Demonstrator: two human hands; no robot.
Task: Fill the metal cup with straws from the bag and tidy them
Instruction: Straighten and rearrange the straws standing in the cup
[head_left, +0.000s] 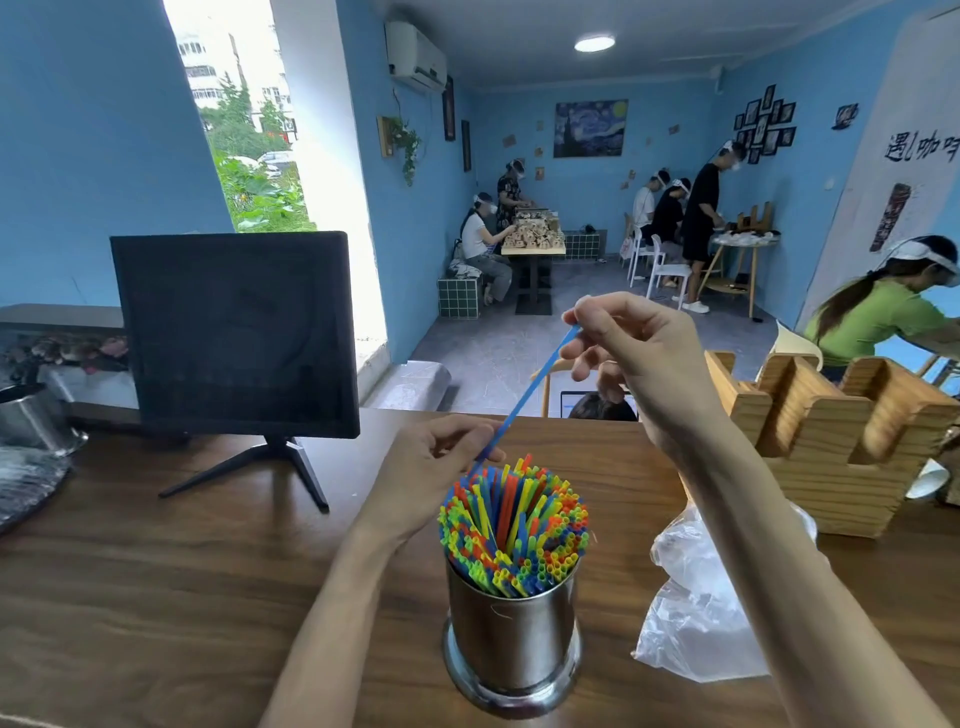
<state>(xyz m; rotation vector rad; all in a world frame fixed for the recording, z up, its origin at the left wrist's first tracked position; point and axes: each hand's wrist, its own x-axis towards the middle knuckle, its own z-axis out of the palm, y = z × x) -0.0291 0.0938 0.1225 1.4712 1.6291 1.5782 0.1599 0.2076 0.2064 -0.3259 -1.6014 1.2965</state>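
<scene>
Both the left hand (436, 457) and right hand (639, 348) pinched one blue straw (524, 400) above the packed cup (511, 639) on the tabletop (156, 597); forcing it in risked buckling the straw or tipping the cup.

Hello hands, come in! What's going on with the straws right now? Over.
Both hands on one blue straw: right hand pinches the top, left hand the bottom. Cup packed with straws. Bag beside it. Nothing blocking.

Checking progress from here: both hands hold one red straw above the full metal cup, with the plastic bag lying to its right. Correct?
Not quite: the straw is blue, not red, as the head view shows. The left hand and right hand hold it above the full metal cup; the plastic bag lies right.
</scene>
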